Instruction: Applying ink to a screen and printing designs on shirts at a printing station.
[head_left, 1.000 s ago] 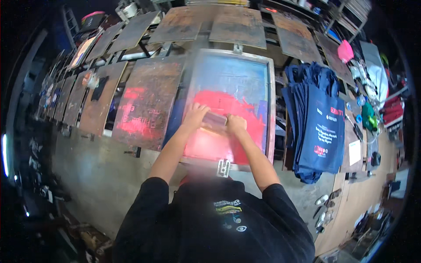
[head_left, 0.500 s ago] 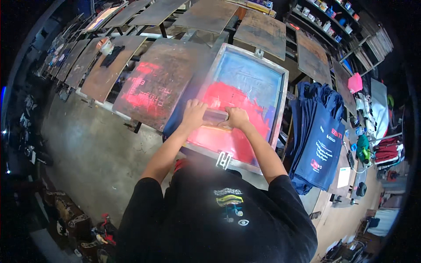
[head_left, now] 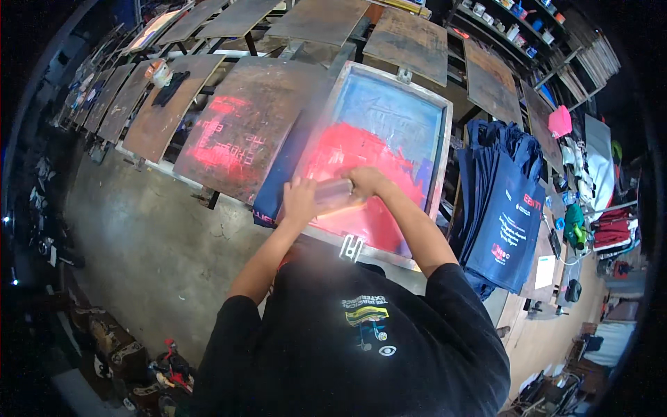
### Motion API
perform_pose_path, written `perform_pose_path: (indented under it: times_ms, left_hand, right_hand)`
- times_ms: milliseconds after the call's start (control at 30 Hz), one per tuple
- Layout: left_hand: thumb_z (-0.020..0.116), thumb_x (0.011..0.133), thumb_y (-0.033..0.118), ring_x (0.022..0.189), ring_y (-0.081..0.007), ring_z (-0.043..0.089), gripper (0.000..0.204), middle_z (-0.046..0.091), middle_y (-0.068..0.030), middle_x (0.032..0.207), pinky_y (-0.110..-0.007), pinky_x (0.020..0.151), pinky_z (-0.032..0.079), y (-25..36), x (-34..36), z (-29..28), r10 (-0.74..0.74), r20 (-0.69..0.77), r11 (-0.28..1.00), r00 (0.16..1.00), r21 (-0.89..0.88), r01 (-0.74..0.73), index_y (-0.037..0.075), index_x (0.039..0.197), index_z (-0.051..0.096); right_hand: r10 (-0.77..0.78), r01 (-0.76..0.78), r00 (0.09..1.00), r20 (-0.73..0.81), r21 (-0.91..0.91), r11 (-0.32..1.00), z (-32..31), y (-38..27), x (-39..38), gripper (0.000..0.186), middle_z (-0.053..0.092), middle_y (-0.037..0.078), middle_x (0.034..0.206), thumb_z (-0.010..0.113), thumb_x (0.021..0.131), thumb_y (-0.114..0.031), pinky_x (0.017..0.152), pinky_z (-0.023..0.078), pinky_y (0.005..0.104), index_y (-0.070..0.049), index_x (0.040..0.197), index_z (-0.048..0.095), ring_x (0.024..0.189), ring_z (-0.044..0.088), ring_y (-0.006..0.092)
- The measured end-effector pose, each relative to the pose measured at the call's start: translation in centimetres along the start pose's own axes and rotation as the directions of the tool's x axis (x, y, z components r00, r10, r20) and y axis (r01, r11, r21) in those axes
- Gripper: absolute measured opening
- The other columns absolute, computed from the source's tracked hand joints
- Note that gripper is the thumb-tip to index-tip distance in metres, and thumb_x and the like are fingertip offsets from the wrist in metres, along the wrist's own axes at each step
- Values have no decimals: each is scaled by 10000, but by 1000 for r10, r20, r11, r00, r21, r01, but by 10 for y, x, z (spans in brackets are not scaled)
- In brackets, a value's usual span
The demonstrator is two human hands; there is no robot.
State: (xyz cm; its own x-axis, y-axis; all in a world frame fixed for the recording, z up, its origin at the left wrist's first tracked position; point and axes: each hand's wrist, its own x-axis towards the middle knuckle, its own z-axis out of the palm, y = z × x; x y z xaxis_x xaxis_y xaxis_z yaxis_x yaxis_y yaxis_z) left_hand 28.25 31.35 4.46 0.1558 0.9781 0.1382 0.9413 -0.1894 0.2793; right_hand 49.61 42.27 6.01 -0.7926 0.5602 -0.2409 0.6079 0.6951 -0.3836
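Left hand [head_left: 300,200]: closed on the left end of the squeegee [head_left: 334,194]
Squeegee: between the hands; probably light, stiff, slippery if inky; best held by both ends
Right hand [head_left: 364,182]: wrapped over its right end
Screen [head_left: 394,119]: under the grip; mesh likely taut, fragile

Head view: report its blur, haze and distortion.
Head view: haze veils the frame along its left side; same view: the squeegee looks blurred, the bags crisper; same view: boards near the left edge look squeezed, and the corners go black.
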Motion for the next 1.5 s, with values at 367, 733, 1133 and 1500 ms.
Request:
perform_pose_path:
  times_ms: [367, 733, 1133, 1500]
  left_hand:
    - [862, 595, 453, 926, -335, 573, 578, 606, -129, 944, -455, 784, 446, -4, -9, -16, -30, -147, 998, 989, -53, 23, 59, 929, 602]
    - [882, 572, 431, 926, -343, 590, 612, 601, -126, 935, -445, 791, 465, 15, -23, 21, 37, -162, 993, 986, -108, -55, 57, 941, 568]
    - [873, 544, 482, 878, -331, 607, 611, 633, -125, 896, -461, 716, 451, -13, 7, -26, 90, -162, 996, 983, 23, -87, 66, 900, 602]
    - [873, 588, 479, 889, -373, 629, 600, 645, -174, 884, -461, 796, 484, 41, -11, 7, 173, -4, 964, 985, -205, -170, 29, 890, 617]
  right_hand:
    - [57, -63, 997, -60, -110, 992, -4, -28, -4, 500, 691, 121, 921, 839, 598, -412, 766, 536, 480, -115, 952, 647, 911, 672, 342]
    - [58, -60, 997, -50, -34, 998, 0, -21, -45, 519, 700, 123, 919, 853, 579, -395, 757, 539, 478, -119, 974, 659, 917, 676, 339]
    - [137, -192, 923, -360, -120, 974, 11, -42, -10, 448, 704, 95, 952, 828, 635, -363, 740, 562, 455, -139, 992, 677, 900, 699, 295]
    - [220, -221, 971, 90, -2, 975, 9, -13, -75, 610, 712, 127, 1009, 878, 540, -388, 783, 550, 470, -147, 1065, 684, 945, 684, 340]
